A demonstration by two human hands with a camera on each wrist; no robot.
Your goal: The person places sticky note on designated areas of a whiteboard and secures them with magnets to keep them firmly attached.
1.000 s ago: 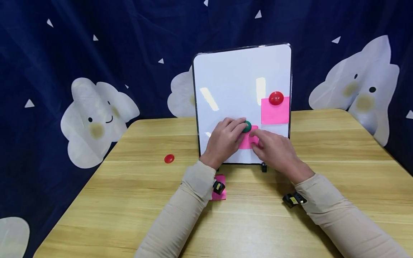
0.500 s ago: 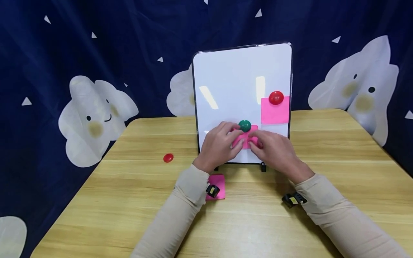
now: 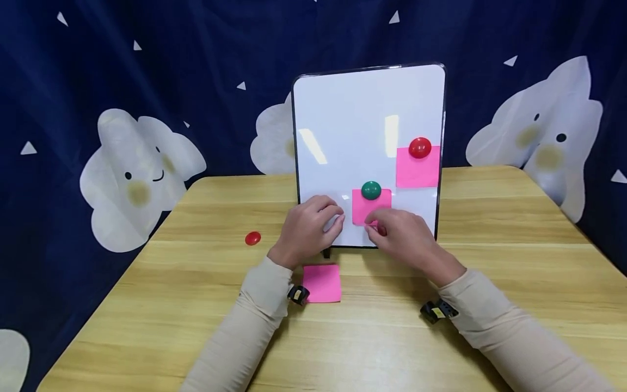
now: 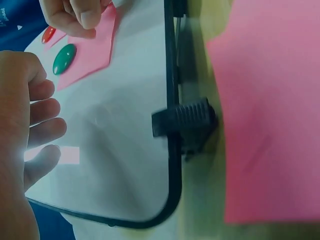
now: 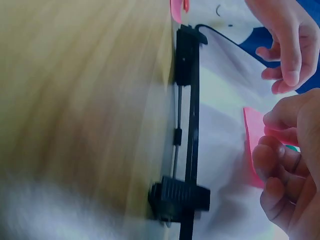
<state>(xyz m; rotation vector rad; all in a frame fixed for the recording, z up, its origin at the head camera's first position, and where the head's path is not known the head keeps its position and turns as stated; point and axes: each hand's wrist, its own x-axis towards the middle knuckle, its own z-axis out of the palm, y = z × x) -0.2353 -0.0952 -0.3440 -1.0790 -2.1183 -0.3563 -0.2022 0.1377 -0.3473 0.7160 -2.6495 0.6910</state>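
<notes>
A green round magnet (image 3: 371,190) sits over the top edge of a pink sticky note (image 3: 361,204) on the upright whiteboard (image 3: 343,136). My left hand (image 3: 311,226) is left of that note, fingers loosely bent, with nothing in them; the left wrist view shows its fingers (image 4: 47,132) apart from the magnet. My right hand (image 3: 404,234) is at the note's lower right, thumb and fingers loosely curled, covering that corner. Whether its fingertips touch the paper is unclear. Higher on the right, a red magnet (image 3: 419,147) sits on another pink note (image 3: 418,171).
On the wooden table (image 3: 196,326), a loose red magnet (image 3: 252,238) lies left of the board. Another pink sticky note (image 3: 323,283) lies in front of it, beside my left wrist. Black clip feet (image 5: 182,195) support the board's lower edge. A dark blue curtain (image 3: 220,43) hangs behind.
My left hand has let go of the green magnet and moved left and down, uncovering it and the table note. My right hand has slid slightly down and left. The magnet stays on the board.
</notes>
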